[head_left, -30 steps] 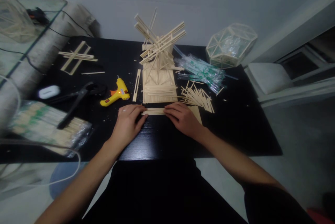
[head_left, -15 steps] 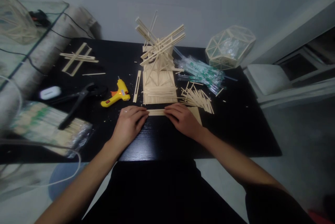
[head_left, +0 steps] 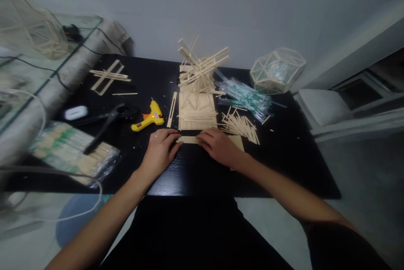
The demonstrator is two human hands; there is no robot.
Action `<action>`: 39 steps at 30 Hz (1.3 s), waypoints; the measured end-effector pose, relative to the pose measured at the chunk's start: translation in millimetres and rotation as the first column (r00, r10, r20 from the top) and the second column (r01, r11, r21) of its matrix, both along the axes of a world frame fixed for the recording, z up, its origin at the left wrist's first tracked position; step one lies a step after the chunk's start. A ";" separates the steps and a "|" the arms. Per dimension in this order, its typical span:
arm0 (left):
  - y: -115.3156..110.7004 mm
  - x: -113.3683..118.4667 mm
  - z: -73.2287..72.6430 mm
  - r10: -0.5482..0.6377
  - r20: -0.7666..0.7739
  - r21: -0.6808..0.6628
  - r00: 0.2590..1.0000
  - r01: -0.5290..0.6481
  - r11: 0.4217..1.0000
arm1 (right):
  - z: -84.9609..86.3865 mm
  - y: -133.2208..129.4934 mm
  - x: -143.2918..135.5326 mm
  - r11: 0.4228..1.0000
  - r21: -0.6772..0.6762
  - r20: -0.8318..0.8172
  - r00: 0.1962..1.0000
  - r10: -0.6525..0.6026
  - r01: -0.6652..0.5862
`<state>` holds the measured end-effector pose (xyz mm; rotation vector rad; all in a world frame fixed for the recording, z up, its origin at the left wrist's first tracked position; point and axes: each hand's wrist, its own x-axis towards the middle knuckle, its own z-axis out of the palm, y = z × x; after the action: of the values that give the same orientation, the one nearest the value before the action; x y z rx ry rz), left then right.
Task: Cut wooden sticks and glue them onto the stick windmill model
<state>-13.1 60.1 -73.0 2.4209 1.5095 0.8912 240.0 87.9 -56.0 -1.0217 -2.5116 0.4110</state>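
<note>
A short row of pale wooden sticks (head_left: 189,139) lies side by side on the black table, between my two hands. My left hand (head_left: 160,148) has its fingers closed on the left end of the row. At the right end, my right hand (head_left: 217,146) grips the sticks with its fingertips, the palm over a thin wooden sheet (head_left: 237,141). Just beyond stands a windmill-like stick model (head_left: 198,108) with crossed blades. A narrow slotted stick frame (head_left: 172,109) lies left of it, and loose sticks (head_left: 241,127) are fanned out on its right.
A yellow glue gun (head_left: 148,117), black pliers (head_left: 110,120), a white case (head_left: 75,112) and bagged sticks (head_left: 74,152) are at the left. Behind them lies a crossed stick frame (head_left: 110,77). Plastic wrappers (head_left: 248,95) and a faceted stick model (head_left: 277,70) sit at the back right.
The view has shifted, so the table's things appear lower and mostly farther right. Both hands stay at the ends of the short stick row.
</note>
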 end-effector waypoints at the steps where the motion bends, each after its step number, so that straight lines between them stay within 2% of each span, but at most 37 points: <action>1: 0.0 0.1 -0.1 0.002 0.002 0.000 1.000 -0.002 1.000 | 1.3 1.4 -1.7 1.000 -0.014 0.010 1.000 0.001 -0.001; 6: 0.6 0.5 1.7 -0.014 0.023 -0.015 1.000 0.015 1.000 | 3.3 4.8 -5.2 0.998 -0.060 -0.017 1.000 -0.020 0.019; 16: 0.3 0.0 3.1 -0.025 0.026 -0.071 0.999 0.027 0.997 | -4.3 0.0 -6.9 0.982 -0.176 -0.191 0.977 -0.097 0.064; 25: -0.2 -0.3 4.5 -0.040 0.020 -0.067 0.999 0.041 0.997 | -0.8 1.0 -9.3 0.946 -0.302 -0.195 0.964 -0.180 0.116; 31: -0.6 0.2 4.5 -0.049 0.017 -0.063 0.999 0.050 0.997 | -2.2 -0.4 -8.4 0.951 -0.291 -0.235 0.956 -0.175 0.102; 39: -1.8 -0.4 9.3 -0.044 0.025 -0.028 0.999 0.045 0.999 | -3.6 -4.4 -10.6 0.980 -0.193 -0.339 0.933 -0.119 0.055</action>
<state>-13.4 58.3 -63.8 2.4046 1.4439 0.8813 229.5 83.4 -59.6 -1.0202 -2.1327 0.7361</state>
